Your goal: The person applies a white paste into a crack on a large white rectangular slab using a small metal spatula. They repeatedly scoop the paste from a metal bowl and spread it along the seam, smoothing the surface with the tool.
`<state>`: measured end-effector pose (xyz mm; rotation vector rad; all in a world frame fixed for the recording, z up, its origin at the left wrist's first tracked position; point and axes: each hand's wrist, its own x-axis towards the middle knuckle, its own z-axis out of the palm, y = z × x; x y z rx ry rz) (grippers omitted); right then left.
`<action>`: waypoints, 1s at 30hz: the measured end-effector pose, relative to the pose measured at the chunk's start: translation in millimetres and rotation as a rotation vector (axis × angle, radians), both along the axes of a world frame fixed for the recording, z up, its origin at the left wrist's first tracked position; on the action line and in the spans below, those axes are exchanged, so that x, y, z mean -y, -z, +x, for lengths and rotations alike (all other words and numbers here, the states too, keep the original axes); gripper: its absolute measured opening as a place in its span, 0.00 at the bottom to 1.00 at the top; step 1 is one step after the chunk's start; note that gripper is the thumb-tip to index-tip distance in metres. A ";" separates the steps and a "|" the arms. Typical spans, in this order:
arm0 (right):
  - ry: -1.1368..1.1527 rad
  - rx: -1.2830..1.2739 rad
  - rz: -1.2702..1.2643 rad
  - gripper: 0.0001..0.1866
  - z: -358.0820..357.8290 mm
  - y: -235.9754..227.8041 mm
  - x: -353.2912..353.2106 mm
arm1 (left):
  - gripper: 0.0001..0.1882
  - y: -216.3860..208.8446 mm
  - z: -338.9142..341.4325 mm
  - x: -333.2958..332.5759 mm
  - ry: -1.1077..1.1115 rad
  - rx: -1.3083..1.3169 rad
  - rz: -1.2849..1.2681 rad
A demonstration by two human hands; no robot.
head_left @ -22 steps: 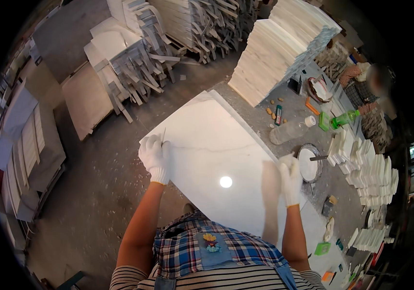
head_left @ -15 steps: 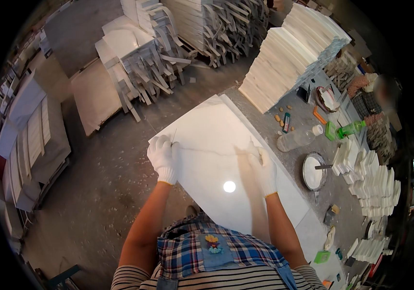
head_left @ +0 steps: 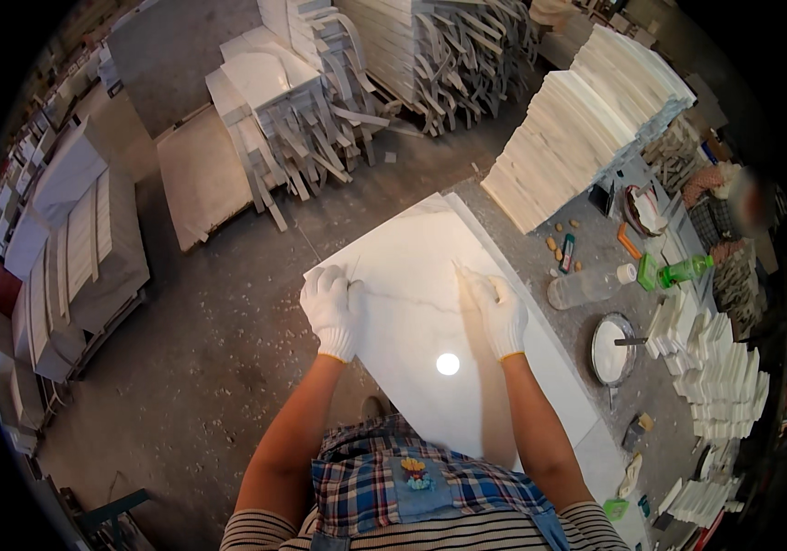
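A large white marble slab [head_left: 412,248] with a faint grey vein lies in front of me, over another white slab at its right edge. My left hand [head_left: 331,312], in a white knitted glove, is at the slab's left edge with its fingers curled; whether anything is inside them is hidden. Beside its thumb runs a thin line that I cannot make out. My right hand [head_left: 502,317], also gloved, is over the slab's right half. Its thumb and fingers are pinched together, pointing left, with something thin and small at their tips. A bright round reflection shines between the hands.
To the right, the grey table holds a clear plastic bottle [head_left: 586,286], a bowl of white paste [head_left: 610,349], an orange tool [head_left: 629,241] and a green bottle [head_left: 687,269]. Stacked marble pieces [head_left: 586,129] stand at the far right. A person [head_left: 719,207] sits beyond.
The view has shifted, so the scene sits lower and farther right. My right hand has moved left and away from me across the slab. My left hand stays at the slab's edge.
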<state>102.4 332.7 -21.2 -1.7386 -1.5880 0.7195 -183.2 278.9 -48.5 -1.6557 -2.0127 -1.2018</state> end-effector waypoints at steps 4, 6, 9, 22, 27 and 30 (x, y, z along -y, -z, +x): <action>-0.012 0.038 -0.052 0.26 -5.5 -13.4 0.1 | 0.10 1.1 -0.9 0.2 -0.003 0.006 -0.010; -0.019 0.052 -0.056 0.26 -5.1 -12.9 -1.1 | 0.10 -0.6 -0.6 0.9 0.007 0.011 -0.020; -0.028 0.049 -0.059 0.24 -2.8 -5.1 -3.8 | 0.11 -2.8 -0.2 1.6 0.000 0.016 -0.071; -0.035 0.057 -0.036 0.24 -5.5 -12.0 -1.5 | 0.12 -1.4 -0.9 2.5 0.009 0.019 -0.039; -0.035 -0.029 -0.032 0.25 -6.8 -23.4 7.4 | 0.11 0.9 -2.2 2.0 0.016 0.024 -0.044; -0.024 -0.002 -0.065 0.24 -5.6 -27.0 16.6 | 0.11 3.0 -2.8 2.2 0.009 0.009 -0.046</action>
